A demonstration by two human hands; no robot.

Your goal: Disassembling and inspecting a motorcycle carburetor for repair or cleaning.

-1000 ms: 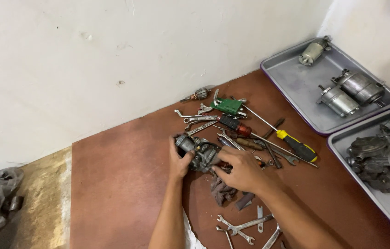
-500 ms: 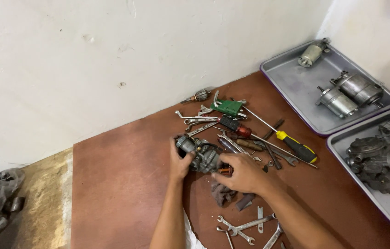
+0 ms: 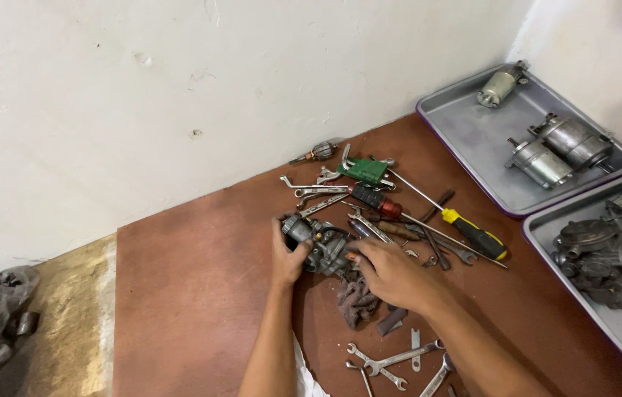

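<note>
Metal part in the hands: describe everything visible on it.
The metal part is a small grey cast piece, dull and grimy, with a round barrel end at its left and a dark hose or wire looped over the top. It lies on the brown board. The left hand cups its left end; the right hand touches its right side. A grey rag lies just below.

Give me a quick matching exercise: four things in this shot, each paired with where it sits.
Things:
1. carburetor
2. yellow-handled screwdriver
3. grey rag
4. two cylindrical motors

Places:
A. in the far metal tray
B. under the right hand
C. gripped by the left hand
D. on the brown board, right of the tool pile

Pairs: 1-C, 2-D, 3-B, 4-A
</note>
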